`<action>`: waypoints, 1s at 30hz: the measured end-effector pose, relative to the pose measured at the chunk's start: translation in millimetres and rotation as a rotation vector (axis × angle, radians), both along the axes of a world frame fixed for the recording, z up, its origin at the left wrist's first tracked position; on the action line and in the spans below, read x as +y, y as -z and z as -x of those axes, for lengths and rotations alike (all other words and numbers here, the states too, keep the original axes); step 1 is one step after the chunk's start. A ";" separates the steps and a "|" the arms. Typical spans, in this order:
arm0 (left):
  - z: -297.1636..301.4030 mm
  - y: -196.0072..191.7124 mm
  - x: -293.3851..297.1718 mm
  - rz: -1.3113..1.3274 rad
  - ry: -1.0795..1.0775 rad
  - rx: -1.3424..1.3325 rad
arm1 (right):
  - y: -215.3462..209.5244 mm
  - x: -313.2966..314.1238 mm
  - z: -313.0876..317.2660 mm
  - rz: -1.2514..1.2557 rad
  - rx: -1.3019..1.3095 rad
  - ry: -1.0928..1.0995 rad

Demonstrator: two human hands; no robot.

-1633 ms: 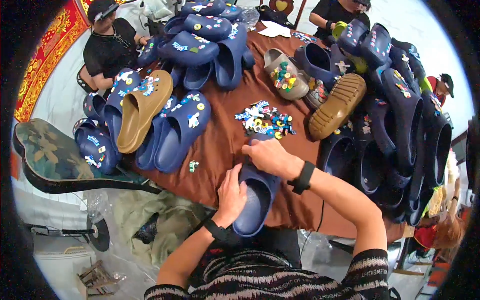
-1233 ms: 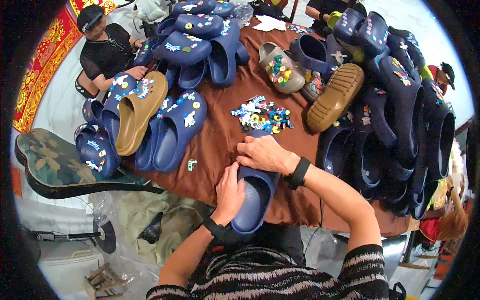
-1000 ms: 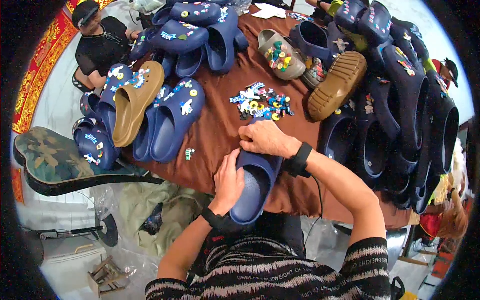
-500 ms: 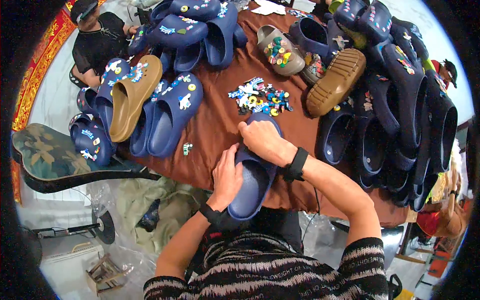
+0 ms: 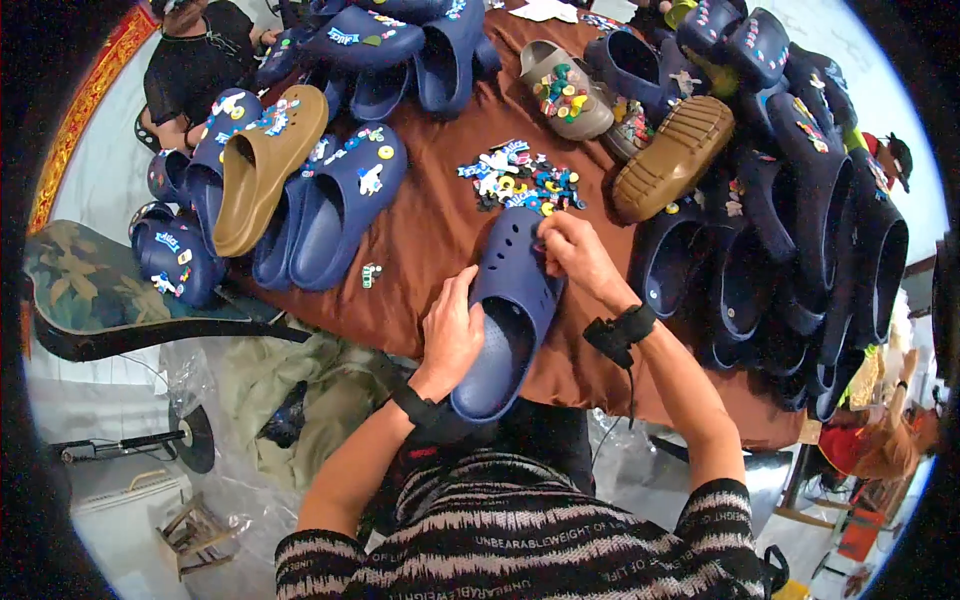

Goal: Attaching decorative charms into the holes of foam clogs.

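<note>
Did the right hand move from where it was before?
Yes. Measured against the pile of shoe charms, the right hand has shifted rightward, from across the toe of the navy clog to its right edge.

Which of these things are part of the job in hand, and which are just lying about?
Seem part of it:
Navy-blue moulded clog with open toe holes, left hand on its side, right hand by its toe
Probably the small multicoloured charms heaped just beyond it

Seem just lying about:
Upturned brown clog with ridged sole
Camouflage-patterned padded seat
Crumpled olive-beige cloth
</note>
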State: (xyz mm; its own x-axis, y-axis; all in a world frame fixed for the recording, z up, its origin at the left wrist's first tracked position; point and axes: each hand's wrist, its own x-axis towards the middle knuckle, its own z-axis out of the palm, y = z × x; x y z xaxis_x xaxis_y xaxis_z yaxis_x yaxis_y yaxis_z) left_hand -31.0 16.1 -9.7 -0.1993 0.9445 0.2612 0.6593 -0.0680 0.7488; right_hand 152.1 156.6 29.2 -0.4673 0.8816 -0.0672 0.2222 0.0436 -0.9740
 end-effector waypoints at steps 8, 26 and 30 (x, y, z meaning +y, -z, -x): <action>3.5 -0.4 -2.4 0.003 0.015 -0.113 | 21.6 75.0 -1.2 -0.499 -0.375 0.206; 25.3 -5.0 -16.0 0.067 0.008 -0.113 | 44.2 89.2 49.0 -0.926 -0.899 -0.085; 21.8 -6.0 -13.0 0.077 0.017 -0.112 | 33.2 104.5 56.5 -0.930 -0.820 0.080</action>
